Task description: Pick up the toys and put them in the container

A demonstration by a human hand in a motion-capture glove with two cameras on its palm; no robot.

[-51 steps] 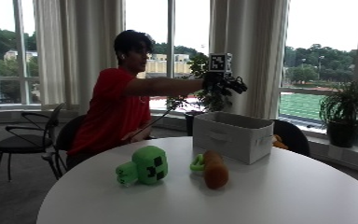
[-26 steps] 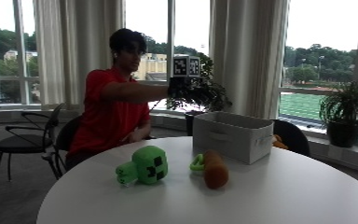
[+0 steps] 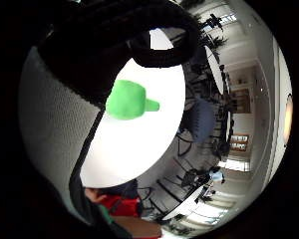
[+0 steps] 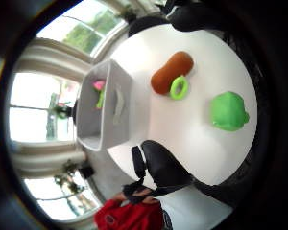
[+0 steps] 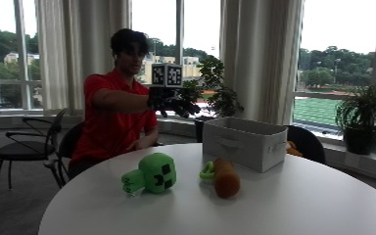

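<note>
The gloved right hand hangs above the table, fingers relaxed, holding nothing. Below and nearest it lies the green plush, the brown toy beyond, beside the container. Best lower straight onto the green plush, wrapping its body before lifting.

The outside camera sits across the tabletop, facing the seated person and the windows. Both palm cameras look down from well above; each shares the green block-faced plush with the outside view.
</note>
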